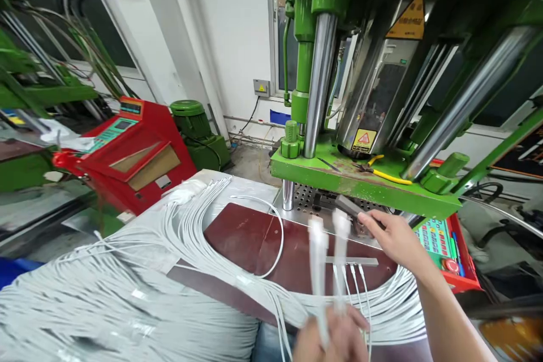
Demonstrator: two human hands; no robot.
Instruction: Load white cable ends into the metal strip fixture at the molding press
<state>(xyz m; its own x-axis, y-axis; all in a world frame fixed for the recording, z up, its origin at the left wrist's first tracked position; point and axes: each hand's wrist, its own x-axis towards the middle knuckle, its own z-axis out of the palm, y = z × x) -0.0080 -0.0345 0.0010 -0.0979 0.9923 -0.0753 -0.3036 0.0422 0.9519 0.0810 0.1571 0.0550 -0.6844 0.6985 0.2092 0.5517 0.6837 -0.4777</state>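
My left hand (335, 336) is at the bottom edge, closed around two white cables with moulded connector ends (328, 235) that stick up and are blurred. My right hand (392, 235) reaches forward under the green press platform (360, 181), fingers on a dark metal mould block (348, 206) that sits on the perforated steel bed. A large bundle of white cables (127, 283) spreads across the table to the left and loops round below my hands. A dark red board (250, 237) lies under the cables.
The green vertical moulding machine with chrome columns (318, 79) towers ahead. Yellow-handled pliers (384, 172) lie on its platform. A red control box (131, 147) stands at left, a red keypad panel (441, 240) at right, a green motor (195, 124) behind.
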